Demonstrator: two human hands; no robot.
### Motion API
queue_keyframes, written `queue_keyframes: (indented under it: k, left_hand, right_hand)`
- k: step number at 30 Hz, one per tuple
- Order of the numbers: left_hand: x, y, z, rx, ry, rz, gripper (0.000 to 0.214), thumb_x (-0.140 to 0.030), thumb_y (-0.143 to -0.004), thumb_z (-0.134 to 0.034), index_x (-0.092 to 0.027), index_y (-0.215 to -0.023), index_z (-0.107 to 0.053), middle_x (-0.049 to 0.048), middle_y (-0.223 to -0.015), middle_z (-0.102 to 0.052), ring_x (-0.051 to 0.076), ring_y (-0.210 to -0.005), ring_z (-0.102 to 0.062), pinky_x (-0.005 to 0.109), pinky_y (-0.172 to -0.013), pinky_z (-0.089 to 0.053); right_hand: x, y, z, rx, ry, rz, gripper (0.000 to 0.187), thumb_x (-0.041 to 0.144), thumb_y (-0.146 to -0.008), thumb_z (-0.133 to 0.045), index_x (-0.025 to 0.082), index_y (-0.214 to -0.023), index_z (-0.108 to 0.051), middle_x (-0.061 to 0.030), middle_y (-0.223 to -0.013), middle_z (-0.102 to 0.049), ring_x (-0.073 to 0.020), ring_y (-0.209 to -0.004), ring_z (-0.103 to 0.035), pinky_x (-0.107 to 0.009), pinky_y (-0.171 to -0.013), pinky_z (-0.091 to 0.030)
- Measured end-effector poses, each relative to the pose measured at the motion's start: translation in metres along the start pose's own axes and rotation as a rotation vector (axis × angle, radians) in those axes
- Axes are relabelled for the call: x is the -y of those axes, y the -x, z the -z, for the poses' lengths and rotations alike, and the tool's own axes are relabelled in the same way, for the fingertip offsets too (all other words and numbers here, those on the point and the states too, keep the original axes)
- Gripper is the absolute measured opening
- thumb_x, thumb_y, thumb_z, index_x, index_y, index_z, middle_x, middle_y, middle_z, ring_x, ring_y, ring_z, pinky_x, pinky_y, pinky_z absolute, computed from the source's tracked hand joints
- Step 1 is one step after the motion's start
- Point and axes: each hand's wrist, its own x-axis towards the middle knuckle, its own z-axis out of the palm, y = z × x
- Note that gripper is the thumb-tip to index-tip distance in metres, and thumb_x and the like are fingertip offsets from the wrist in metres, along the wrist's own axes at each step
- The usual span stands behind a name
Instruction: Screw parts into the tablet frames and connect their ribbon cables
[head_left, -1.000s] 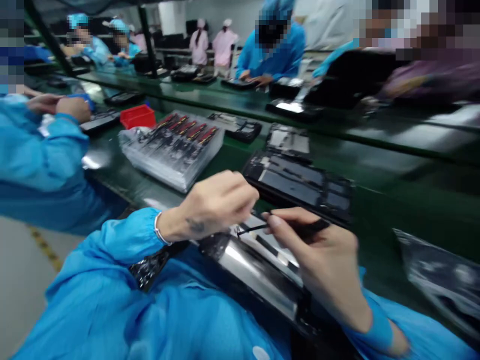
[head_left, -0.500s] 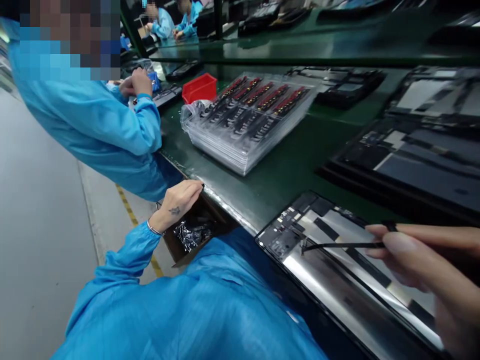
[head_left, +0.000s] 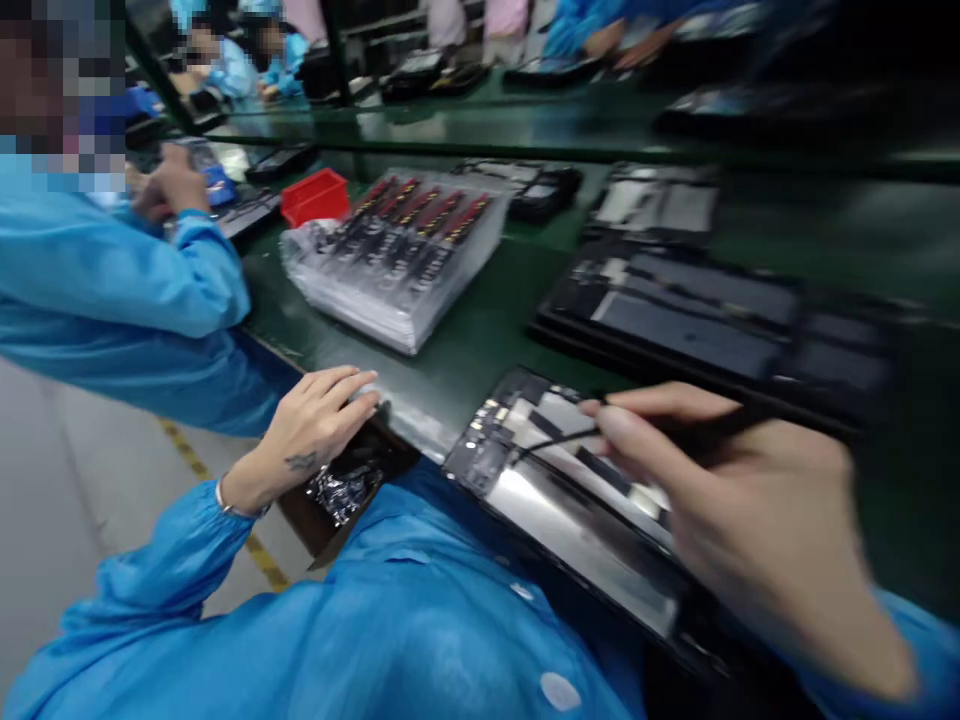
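Note:
My left hand (head_left: pixel 319 430) is at the near edge of the green table (head_left: pixel 427 425), above an open carton. Its fingers are stretched and somewhat apart, and I see nothing held in them. My right hand (head_left: pixel 750 500) is closed in a pinch on thin black tweezers (head_left: pixel 559 440) with a bent tip. The tip reaches down to an opened tablet (head_left: pixel 585 540), near its board end; blur hides whether it touches. Silvery panels and dark strips show inside the tablet, which lies slanted at the table edge, partly covered by my right hand.
Stacked clear trays (head_left: pixel 412 270) hold rows of red and black parts. A red bin (head_left: pixel 315 197) stands behind them. More opened tablets (head_left: pixel 697 310) lie at the right. The carton (head_left: pixel 341 490) below contains shiny bags. A co-worker in a blue sleeve (head_left: pixel 180 260) works at the left.
My view has turned rightward. My left hand's fingers have gone from a pinch on a small dark thing to spread. My right hand still grips the tweezers over the tablet.

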Motion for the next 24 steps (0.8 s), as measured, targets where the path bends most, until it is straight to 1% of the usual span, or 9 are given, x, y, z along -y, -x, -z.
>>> queue_keyframes:
  k: [3, 5, 8, 12, 15, 17, 19, 21, 24]
  left_hand:
    - [-0.029, -0.055, 0.006, -0.271, 0.073, -0.236, 0.018, -0.028, -0.097, -0.061, -0.016, -0.11, -0.066, 0.0039, -0.082, -0.07, 0.015, -0.07, -0.062, 0.029, -0.064, -0.046]
    - [-0.051, -0.093, 0.007, -0.391, 0.054, -0.366, 0.024, -0.035, -0.098, -0.06, -0.013, -0.105, -0.067, 0.0006, -0.068, -0.061, 0.014, -0.06, -0.053, 0.031, -0.057, -0.039]
    - [-0.076, -0.135, 0.005, -0.469, -0.043, -0.461, 0.021, -0.03, -0.097, -0.062, -0.014, -0.083, -0.066, -0.0014, -0.06, -0.051, 0.014, -0.056, -0.048, 0.032, -0.053, -0.031]
    - [-0.08, -0.157, -0.003, -0.533, -0.024, -0.472, 0.026, -0.013, -0.094, -0.06, -0.015, -0.068, -0.06, -0.0012, -0.057, -0.05, 0.013, -0.054, -0.046, 0.031, -0.053, -0.029]
    - [-0.07, -0.159, -0.008, -0.439, 0.37, -0.339, 0.022, -0.018, -0.098, -0.057, -0.014, -0.079, -0.066, -0.0005, -0.063, -0.059, 0.01, -0.056, -0.047, 0.027, -0.054, -0.033]
    - [-0.065, -0.158, -0.009, -0.315, 0.763, -0.138, 0.022, -0.028, -0.1, -0.057, -0.015, -0.088, -0.071, -0.0006, -0.068, -0.064, 0.008, -0.055, -0.048, 0.023, -0.053, -0.034]
    - [-0.063, -0.157, -0.008, -0.217, 1.059, 0.063, 0.027, -0.036, -0.098, -0.059, -0.016, -0.09, -0.074, -0.0001, -0.072, -0.067, 0.008, -0.056, -0.047, 0.022, -0.051, -0.034]
    - [-0.066, -0.154, -0.006, -0.18, 1.199, 0.186, 0.029, -0.04, -0.096, -0.062, -0.016, -0.09, -0.077, 0.0011, -0.074, -0.068, 0.009, -0.057, -0.047, 0.022, -0.051, -0.032]
    - [-0.073, -0.144, -0.006, -0.179, 1.255, 0.263, 0.03, -0.043, -0.094, -0.064, -0.017, -0.09, -0.079, 0.0023, -0.075, -0.068, 0.009, -0.056, -0.044, 0.022, -0.05, -0.031]
  right_hand:
    - [0.003, -0.005, -0.007, -0.075, -0.144, -0.025, 0.015, 0.033, -0.085, -0.072, 0.021, -0.077, -0.073, 0.0007, -0.064, -0.064, -0.012, -0.055, -0.054, -0.026, -0.051, -0.039]
    - [0.002, -0.008, -0.009, -0.129, -0.205, 0.0, 0.013, 0.033, -0.086, -0.072, 0.021, -0.081, -0.073, 0.0014, -0.064, -0.064, -0.0111, -0.054, -0.052, -0.025, -0.051, -0.039]
    - [-0.001, -0.008, -0.009, -0.157, -0.207, 0.054, 0.014, 0.033, -0.088, -0.071, 0.02, -0.086, -0.073, 0.0014, -0.064, -0.063, -0.0115, -0.055, -0.052, -0.026, -0.053, -0.04]
    - [-0.002, -0.012, -0.007, -0.158, -0.221, 0.123, 0.018, 0.035, -0.092, -0.067, 0.019, -0.086, -0.073, 0.0001, -0.069, -0.063, -0.0133, -0.061, -0.053, -0.029, -0.06, -0.044]
    - [-0.002, -0.02, -0.002, -0.148, -0.206, 0.187, 0.022, 0.04, -0.094, -0.063, 0.021, -0.094, -0.074, -0.0014, -0.078, -0.065, -0.0143, -0.067, -0.055, -0.031, -0.066, -0.045]
    - [-0.003, -0.027, 0.001, -0.084, -0.148, 0.217, 0.021, 0.041, -0.093, -0.064, 0.022, -0.094, -0.075, -0.0025, -0.085, -0.067, -0.0155, -0.072, -0.057, -0.031, -0.069, -0.045]
    - [-0.004, -0.031, 0.004, 0.0, -0.101, 0.229, 0.018, 0.039, -0.09, -0.068, 0.022, -0.092, -0.076, -0.0024, -0.085, -0.069, -0.0161, -0.072, -0.057, -0.031, -0.068, -0.045]
    - [-0.005, -0.032, 0.003, 0.032, -0.088, 0.238, 0.015, 0.036, -0.088, -0.071, 0.022, -0.09, -0.075, -0.0016, -0.08, -0.068, -0.0162, -0.07, -0.057, -0.031, -0.065, -0.044]
    - [-0.005, -0.028, 0.001, 0.027, -0.075, 0.279, 0.01, 0.03, -0.088, -0.071, 0.021, -0.085, -0.073, -0.0012, -0.077, -0.067, -0.016, -0.069, -0.058, -0.03, -0.063, -0.044]
